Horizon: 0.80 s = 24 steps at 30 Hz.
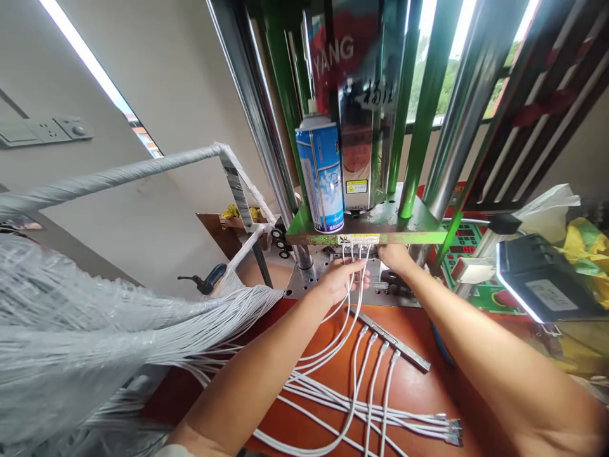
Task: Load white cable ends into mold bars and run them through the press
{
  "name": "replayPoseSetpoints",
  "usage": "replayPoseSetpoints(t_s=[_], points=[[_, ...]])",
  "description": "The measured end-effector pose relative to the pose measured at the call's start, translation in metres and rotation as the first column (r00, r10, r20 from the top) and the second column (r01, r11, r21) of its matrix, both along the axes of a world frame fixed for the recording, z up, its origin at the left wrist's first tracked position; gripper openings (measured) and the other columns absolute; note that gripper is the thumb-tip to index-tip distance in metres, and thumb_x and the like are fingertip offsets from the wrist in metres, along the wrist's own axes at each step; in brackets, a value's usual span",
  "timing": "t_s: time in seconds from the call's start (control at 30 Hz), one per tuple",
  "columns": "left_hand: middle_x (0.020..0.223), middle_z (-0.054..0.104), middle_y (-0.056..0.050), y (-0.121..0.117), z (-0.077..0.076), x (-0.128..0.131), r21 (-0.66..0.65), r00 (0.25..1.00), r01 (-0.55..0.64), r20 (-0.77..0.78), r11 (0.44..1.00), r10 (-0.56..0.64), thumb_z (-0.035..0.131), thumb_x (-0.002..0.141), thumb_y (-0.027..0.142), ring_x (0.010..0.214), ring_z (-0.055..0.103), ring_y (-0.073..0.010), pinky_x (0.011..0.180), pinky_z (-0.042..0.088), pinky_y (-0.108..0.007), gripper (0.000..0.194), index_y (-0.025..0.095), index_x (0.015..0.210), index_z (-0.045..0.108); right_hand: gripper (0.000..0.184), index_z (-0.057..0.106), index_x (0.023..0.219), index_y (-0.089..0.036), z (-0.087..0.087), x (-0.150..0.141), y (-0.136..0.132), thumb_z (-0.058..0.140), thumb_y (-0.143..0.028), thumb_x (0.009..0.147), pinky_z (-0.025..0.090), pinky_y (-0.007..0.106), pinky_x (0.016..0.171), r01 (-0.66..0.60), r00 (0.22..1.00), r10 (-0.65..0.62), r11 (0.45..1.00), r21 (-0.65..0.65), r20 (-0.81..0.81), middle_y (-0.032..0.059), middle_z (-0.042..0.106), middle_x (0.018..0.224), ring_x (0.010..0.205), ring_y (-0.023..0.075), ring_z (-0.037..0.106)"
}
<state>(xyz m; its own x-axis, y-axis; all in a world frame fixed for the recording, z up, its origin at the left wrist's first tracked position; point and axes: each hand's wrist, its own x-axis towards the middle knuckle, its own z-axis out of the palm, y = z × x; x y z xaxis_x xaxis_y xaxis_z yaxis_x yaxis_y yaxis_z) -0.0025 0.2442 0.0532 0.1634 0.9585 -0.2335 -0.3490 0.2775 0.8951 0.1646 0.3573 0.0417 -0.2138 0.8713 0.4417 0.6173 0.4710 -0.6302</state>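
My left hand (339,280) is closed around several white cables (358,298), just below the front edge of the green press plate (323,239). The cables rise through its fingers toward metal connectors under that plate. Right of them, my right hand (396,257) reaches under the plate's edge; its fingertips are hidden, so what it touches does not show. On the orange-brown tabletop (404,393) in front lies a dark metal bar fixture (392,343) at a slant, with several cable plugs seated along its near side. More cables with metal plugs (451,428) lie loose at the front right.
A blue spray can (321,178) stands on the green plate between shiny steel columns (266,114). A thick wrapped cable bundle (118,317) fills the left, below a wrapped tube frame (124,171). At right are a green control panel (464,244) and a black lamp-like box (547,279).
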Motion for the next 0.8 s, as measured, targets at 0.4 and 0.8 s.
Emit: replayPoseSetpoints(t_s=[0.4,0.8], points=[[0.054,0.049,0.005,-0.133,0.004,0.028,-0.011,0.996,0.036,0.081,0.999,-0.035,0.073,0.085,0.058,0.038,0.023,-0.0022,0.04,0.014,-0.02,0.051,0.009,0.099,0.066,0.034,0.055,0.095,-0.021,-0.026,0.038,-0.148,0.034,-0.045,0.105,0.042,0.037,0.075,0.205,0.972,-0.215,0.972,0.113,0.091,0.0105,0.061,0.095,0.086,0.025,0.057],[0.047,0.044,0.005,-0.169,0.023,0.021,0.123,0.974,0.108,-0.213,0.986,-0.08,0.065,0.087,0.067,0.039,0.025,-0.0058,0.041,0.014,-0.021,0.054,0.013,0.094,0.067,0.016,0.058,0.075,-0.02,-0.055,0.061,-0.168,0.049,-0.02,0.088,0.043,0.036,0.08,0.07,0.986,-0.056,0.994,-0.08,0.159,0.0088,0.064,0.084,0.084,0.024,0.06]])
